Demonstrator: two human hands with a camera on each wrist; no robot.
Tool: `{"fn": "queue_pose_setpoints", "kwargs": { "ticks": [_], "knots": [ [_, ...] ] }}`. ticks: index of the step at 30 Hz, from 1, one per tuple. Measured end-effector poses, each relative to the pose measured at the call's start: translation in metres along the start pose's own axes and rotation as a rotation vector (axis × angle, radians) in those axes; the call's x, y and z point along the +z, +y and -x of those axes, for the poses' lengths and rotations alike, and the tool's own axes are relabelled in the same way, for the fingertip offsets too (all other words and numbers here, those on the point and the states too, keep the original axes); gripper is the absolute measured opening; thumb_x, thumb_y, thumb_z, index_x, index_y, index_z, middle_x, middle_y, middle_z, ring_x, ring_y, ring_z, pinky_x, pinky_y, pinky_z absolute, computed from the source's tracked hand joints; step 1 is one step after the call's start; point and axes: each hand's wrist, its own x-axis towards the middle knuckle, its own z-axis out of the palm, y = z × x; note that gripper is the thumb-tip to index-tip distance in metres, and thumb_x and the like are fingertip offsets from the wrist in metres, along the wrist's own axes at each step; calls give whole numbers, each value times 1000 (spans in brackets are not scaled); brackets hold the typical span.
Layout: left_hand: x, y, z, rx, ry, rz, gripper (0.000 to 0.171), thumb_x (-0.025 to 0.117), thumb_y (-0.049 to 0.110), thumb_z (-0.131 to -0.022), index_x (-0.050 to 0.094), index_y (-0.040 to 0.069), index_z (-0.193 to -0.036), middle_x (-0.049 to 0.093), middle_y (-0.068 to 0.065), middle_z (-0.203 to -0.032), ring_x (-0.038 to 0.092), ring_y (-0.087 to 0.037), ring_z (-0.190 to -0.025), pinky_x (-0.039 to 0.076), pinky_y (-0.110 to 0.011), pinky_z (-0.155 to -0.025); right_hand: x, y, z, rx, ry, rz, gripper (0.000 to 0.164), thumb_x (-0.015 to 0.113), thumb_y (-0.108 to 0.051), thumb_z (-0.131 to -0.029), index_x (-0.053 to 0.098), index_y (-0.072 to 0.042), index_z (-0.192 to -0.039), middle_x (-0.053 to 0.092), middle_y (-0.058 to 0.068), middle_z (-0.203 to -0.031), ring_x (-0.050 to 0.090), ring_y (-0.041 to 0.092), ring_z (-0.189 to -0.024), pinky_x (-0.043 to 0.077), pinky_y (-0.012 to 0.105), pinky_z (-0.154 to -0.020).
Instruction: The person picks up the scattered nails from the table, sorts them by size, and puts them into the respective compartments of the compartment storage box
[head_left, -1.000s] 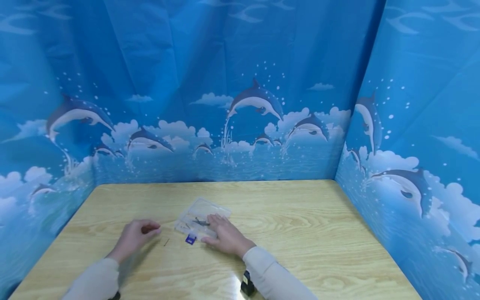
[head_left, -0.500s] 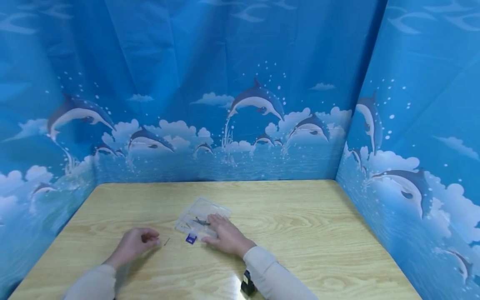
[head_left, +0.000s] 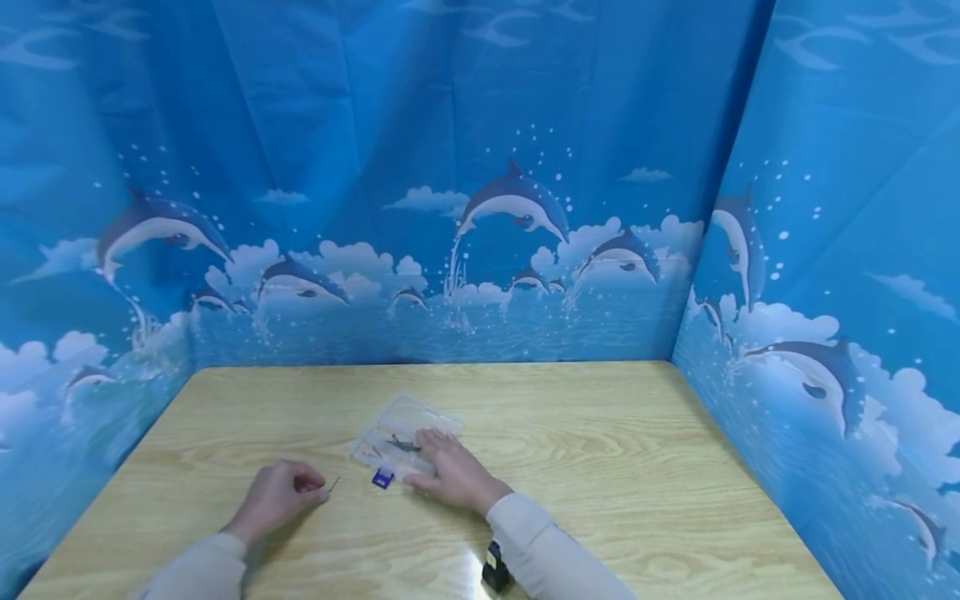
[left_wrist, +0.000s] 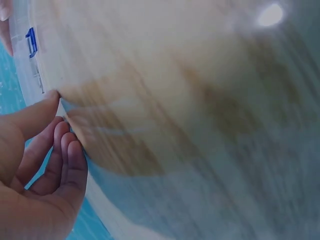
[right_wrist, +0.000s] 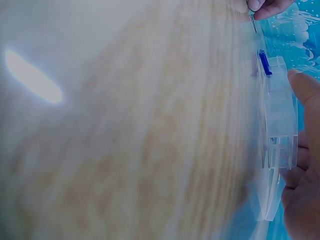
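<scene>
My left hand [head_left: 279, 498] is bent low over the table, its thumb and fingertips at the end of a thin dark metal rod [head_left: 335, 483]. A small gap shows between thumb and forefinger in the left wrist view; the rod's exact kind is too small to tell. My right hand [head_left: 456, 473] rests with fingers stretched over the right part of a clear plastic compartment box [head_left: 405, 410], thumb at its near edge. Several thin metal pieces [head_left: 403, 445] lie in the box. A blue latch [head_left: 382, 477] sticks out at its near side.
The wood-grain table [head_left: 600, 467] meets a blue dolphin-print curtain [head_left: 480, 208] at the back and at the sides. A black device [head_left: 495, 568] sits beneath the right wrist.
My left hand has moved down and slightly right, up to the thin rod. The right hand and the box stay where they were.
</scene>
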Motion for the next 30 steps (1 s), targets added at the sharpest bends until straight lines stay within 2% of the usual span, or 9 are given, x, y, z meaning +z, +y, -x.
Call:
{"fn": "queue_pose_setpoints", "kwargs": {
  "ticks": [9,20,30],
  "knots": [
    [4,-1,-1,-28,29,-14,10,79,8,-73,73,7,-81,71,-2,-76,63,-12,-68,54,-31,-64,2,1,-1,6,-3,-18,76,46,-54,-96,29,-2,-148,31,13,-154,25,26,-143,17,40,-118],
    [5,9,1,-62,58,-36,11,80,16,-75,71,9,-74,67,4,-68,57,-10,-62,50,-32,-62,1,0,0,10,-1,-11,75,48,-53,-96,30,-1,-147,32,13,-153,26,27,-143,17,40,-117],
    [12,13,-3,-15,114,-47,10,78,12,-76,70,6,-75,68,0,-69,59,-12,-63,52,-35,-65,0,-1,1,11,3,-11,74,48,-53,-96,31,-1,-147,32,13,-153,26,27,-143,18,40,-117]
  ]
}}
